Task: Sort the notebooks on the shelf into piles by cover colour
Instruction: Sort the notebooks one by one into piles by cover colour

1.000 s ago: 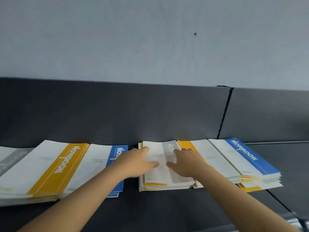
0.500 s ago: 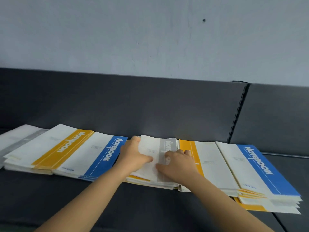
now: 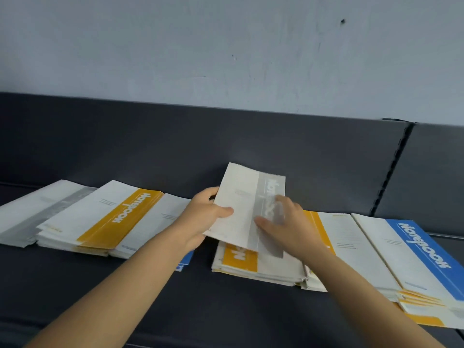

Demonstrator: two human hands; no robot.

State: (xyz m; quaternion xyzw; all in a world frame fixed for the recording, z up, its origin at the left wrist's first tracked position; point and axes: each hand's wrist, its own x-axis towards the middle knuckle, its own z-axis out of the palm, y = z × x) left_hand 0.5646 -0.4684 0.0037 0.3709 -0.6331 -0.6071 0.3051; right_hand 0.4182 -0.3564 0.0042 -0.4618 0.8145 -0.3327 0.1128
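At 12 o'clock, left hand (image 3: 203, 217) and right hand (image 3: 291, 229) pinch a tilted grey-striped notebook (image 3: 241, 204) by its 9 and 3 o'clock edges, above a yellow-striped notebook (image 3: 239, 259).

Scuffed pale blue-grey wall (image 3: 175, 46) above a dark grey shelf (image 3: 125, 146), vertical seam (image 3: 391, 169) at right.

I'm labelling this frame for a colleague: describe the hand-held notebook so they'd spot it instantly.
On the dark shelf under the wall, find the middle pile. The grey-striped notebook is held tilted above it by the left hand and right hand; its neighbours lie flat, striped yellow or blue.
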